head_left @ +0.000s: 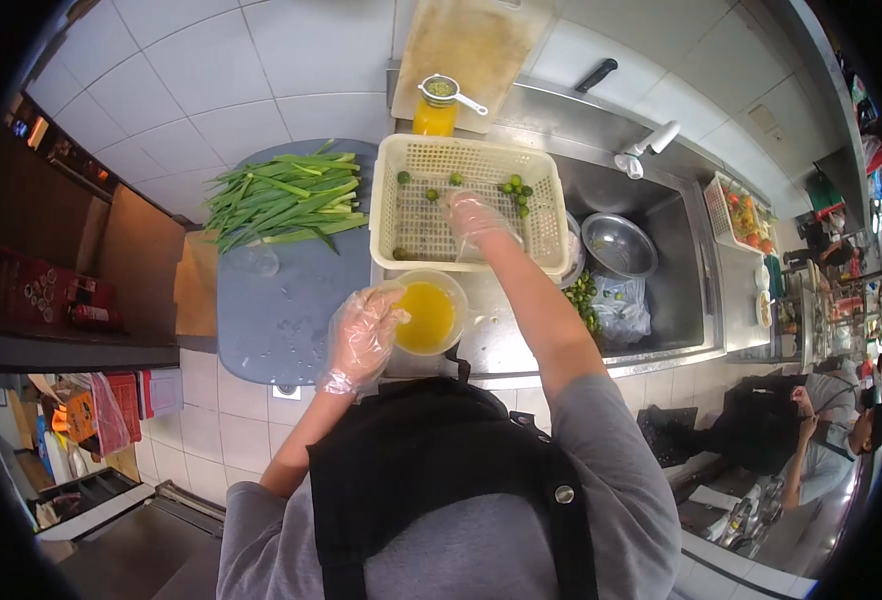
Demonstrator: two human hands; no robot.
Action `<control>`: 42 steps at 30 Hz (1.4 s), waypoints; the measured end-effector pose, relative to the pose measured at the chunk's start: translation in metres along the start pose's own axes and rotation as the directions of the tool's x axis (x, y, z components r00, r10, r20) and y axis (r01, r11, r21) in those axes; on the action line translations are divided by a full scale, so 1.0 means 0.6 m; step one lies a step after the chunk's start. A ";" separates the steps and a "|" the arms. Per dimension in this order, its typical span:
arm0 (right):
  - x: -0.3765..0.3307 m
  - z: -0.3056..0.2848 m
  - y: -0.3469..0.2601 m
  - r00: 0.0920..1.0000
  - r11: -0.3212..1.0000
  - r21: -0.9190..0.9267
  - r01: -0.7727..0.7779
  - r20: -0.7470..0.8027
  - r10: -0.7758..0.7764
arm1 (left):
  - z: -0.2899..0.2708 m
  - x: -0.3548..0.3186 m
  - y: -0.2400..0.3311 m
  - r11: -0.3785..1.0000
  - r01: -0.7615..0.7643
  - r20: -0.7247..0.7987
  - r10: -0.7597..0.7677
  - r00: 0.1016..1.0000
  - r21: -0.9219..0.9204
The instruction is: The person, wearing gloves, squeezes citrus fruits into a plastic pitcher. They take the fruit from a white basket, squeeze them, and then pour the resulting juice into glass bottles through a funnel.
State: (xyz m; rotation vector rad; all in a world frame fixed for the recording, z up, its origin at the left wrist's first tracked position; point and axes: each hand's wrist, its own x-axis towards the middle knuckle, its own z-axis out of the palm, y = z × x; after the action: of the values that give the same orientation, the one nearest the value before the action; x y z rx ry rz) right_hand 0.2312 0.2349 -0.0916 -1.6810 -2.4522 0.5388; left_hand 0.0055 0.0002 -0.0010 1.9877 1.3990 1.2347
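Note:
In a clear plastic glove, my left hand point(363, 332) is closed at the left rim of a round tub of yellow juice point(424, 318). Whatever its fingers pinch, if anything, is too small to make out. My right hand point(477, 218), also gloved, reaches down into a cream plastic basket point(551, 215). Its fingers are bunched together, and their contents are hidden. Small green citrus fruits point(516, 190) lie in the basket, mostly right of that hand, with a few scattered to its left.
Long green leaves point(286, 195) lie on a grey surface point(291, 330) at left. Behind the basket, a strainer point(441, 88) rests on a yellow jar point(434, 120). Right is a sink point(676, 300) with a metal bowl point(619, 245) and cut citrus point(583, 300). Another person point(821, 420) stands far right.

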 end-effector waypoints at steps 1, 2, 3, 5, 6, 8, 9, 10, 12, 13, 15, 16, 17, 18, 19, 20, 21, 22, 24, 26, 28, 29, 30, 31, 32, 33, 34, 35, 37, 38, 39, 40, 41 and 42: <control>0.010 0.009 -0.007 0.999 0.998 -0.057 -0.004 0.048 0.007 | -0.004 -0.004 0.000 1.000 0.012 -0.020 -0.012 1.000 -0.006; 0.014 0.013 -0.007 0.999 0.998 -0.057 0.004 0.048 -0.002 | -0.006 -0.005 0.000 1.000 0.018 -0.035 -0.019 0.999 -0.017; 0.013 0.014 0.000 0.996 0.999 -0.019 -0.035 0.084 0.036 | -0.008 -0.001 0.001 1.000 0.015 -0.037 -0.016 0.999 -0.017; -0.011 0.010 -0.030 0.989 0.998 0.020 -0.053 0.142 0.050 | -0.018 -0.006 0.002 0.996 0.079 -0.033 -0.078 0.996 0.030; -0.035 -0.009 -0.067 0.999 0.995 0.098 0.017 0.035 -0.021 | -0.028 -0.010 0.002 0.995 0.092 -0.048 -0.090 0.995 0.042; -0.095 -0.072 -0.123 0.994 0.983 0.160 0.088 -0.083 -0.076 | -0.030 -0.007 0.011 0.992 0.124 -0.089 -0.124 0.988 -0.007; -0.130 -0.108 -0.150 0.960 0.948 0.166 0.271 -0.124 -0.253 | -0.023 -0.005 0.012 0.993 0.120 -0.086 -0.120 0.989 -0.013; -0.166 -0.135 -0.169 0.896 0.886 0.160 0.436 -0.169 -0.411 | -0.011 0.002 0.010 0.989 0.140 -0.082 -0.144 0.986 -0.051; -0.221 -0.137 -0.212 0.933 0.856 0.390 0.340 -0.024 -0.360 | 0.001 0.013 0.010 0.983 0.160 -0.068 -0.166 0.984 -0.087; -0.243 -0.123 -0.218 0.937 0.860 0.387 0.333 -0.029 -0.349 | 0.004 0.019 0.018 0.955 0.240 0.018 -0.240 0.971 -0.173; -0.273 -0.091 -0.216 0.952 0.809 0.502 0.305 -0.189 -0.241 | 0.013 0.022 0.018 0.913 0.319 0.119 -0.298 0.947 -0.253; -0.278 -0.084 -0.215 0.953 0.811 0.502 0.299 -0.191 -0.233 | 0.017 0.020 0.008 0.868 0.367 0.194 -0.317 0.928 -0.334; -0.283 -0.078 -0.215 0.952 0.790 0.535 0.300 -0.221 -0.213 | 0.020 0.017 0.000 0.812 0.417 0.270 -0.329 0.905 -0.407; -0.287 -0.074 -0.215 0.949 0.767 0.566 0.303 -0.249 -0.192 | 0.024 0.012 -0.005 0.812 0.418 0.276 -0.327 0.904 -0.407; -0.288 -0.072 -0.216 0.951 0.768 0.567 0.298 -0.250 -0.185 | 0.025 0.013 -0.004 0.820 0.387 0.253 -0.303 0.919 -0.422; -0.290 -0.072 -0.217 0.946 0.789 0.533 0.307 -0.263 -0.190 | 0.025 0.013 -0.003 0.826 0.356 0.229 -0.280 0.932 -0.437; -0.291 -0.070 -0.218 0.941 0.808 0.498 0.315 -0.276 -0.197 | 0.024 0.016 -0.004 0.826 0.358 0.234 -0.280 0.931 -0.436; -0.292 -0.067 -0.218 0.941 0.809 0.498 0.313 -0.275 -0.195 | 0.023 0.020 -0.006 0.892 0.313 0.242 -0.242 0.940 -0.326; -0.294 -0.055 -0.216 0.923 0.779 0.514 0.359 -0.322 -0.212 | 0.024 0.023 -0.012 0.942 0.262 0.254 -0.207 0.945 -0.210; -0.288 -0.031 -0.207 0.901 0.788 0.473 0.395 -0.366 -0.232 | 0.032 0.021 -0.024 0.960 0.200 0.261 -0.146 0.954 -0.194; -0.283 -0.010 -0.198 0.878 0.794 0.432 0.428 -0.407 -0.251 | 0.036 0.019 -0.029 0.968 0.192 0.261 -0.146 0.954 -0.160; -0.281 -0.003 -0.195 0.875 0.746 0.495 0.446 -0.416 -0.247 | 0.036 0.018 -0.030 0.975 0.184 0.262 -0.147 0.954 -0.126; -0.280 0.004 -0.192 0.872 0.692 0.555 0.462 -0.424 -0.242 | 0.038 0.017 -0.030 0.975 0.186 0.261 -0.149 0.954 -0.123; -0.280 0.004 -0.191 0.872 0.690 0.557 0.463 -0.424 -0.244 | 0.037 0.020 -0.021 0.983 0.165 0.243 -0.142 0.960 -0.076; -0.279 0.002 -0.188 0.887 0.716 0.542 0.440 -0.388 -0.252 | 0.036 0.021 -0.018 0.989 0.144 0.226 -0.134 0.965 -0.029; -0.278 0.002 -0.187 0.900 0.742 0.525 0.418 -0.351 -0.259 | 0.036 0.021 -0.022 0.989 0.145 0.226 -0.135 0.965 -0.027; -0.278 -0.003 -0.192 0.899 0.740 0.525 0.420 -0.351 -0.261 | 0.037 0.023 -0.026 0.989 0.142 0.238 -0.131 0.962 -0.031; -0.278 -0.007 -0.196 0.877 0.708 0.534 0.462 -0.394 -0.275 | 0.036 0.024 -0.029 0.990 0.140 0.251 -0.127 0.960 -0.035; -0.280 -0.016 -0.203 0.853 0.674 0.541 0.504 -0.437 -0.287 | 0.026 0.030 -0.028 0.987 0.148 0.284 -0.125 0.951 -0.061; -0.281 -0.019 -0.205 0.845 0.683 0.521 0.512 -0.449 -0.290 | 0.022 0.033 -0.025 0.984 0.156 0.318 -0.121 0.940 -0.089; -0.281 -0.020 -0.206 0.837 0.692 0.501 0.519 -0.461 -0.294 | 0.021 0.036 -0.024 0.984 0.157 0.319 -0.121 0.940 -0.089; -0.281 -0.011 -0.202 0.837 0.693 0.501 0.519 -0.463 -0.293 | 0.020 0.037 -0.022 0.994 0.100 0.302 -0.082 0.950 -0.046; -0.279 0.001 -0.195 0.903 0.611 0.672 0.417 -0.383 -0.196 | 0.021 0.040 -0.021 0.999 0.042 0.288 -0.039 0.957 -0.003; -0.278 0.012 -0.187 0.953 0.500 0.813 0.298 -0.280 -0.112 | 0.022 0.042 -0.022 0.999 0.038 0.290 -0.035 0.956 -0.005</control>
State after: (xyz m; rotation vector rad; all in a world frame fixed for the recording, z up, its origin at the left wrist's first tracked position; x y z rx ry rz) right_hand 0.1932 0.0436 -0.0416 -0.9266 -1.6823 1.2186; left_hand 0.0123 0.0303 -0.0068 2.0286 1.2736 0.8875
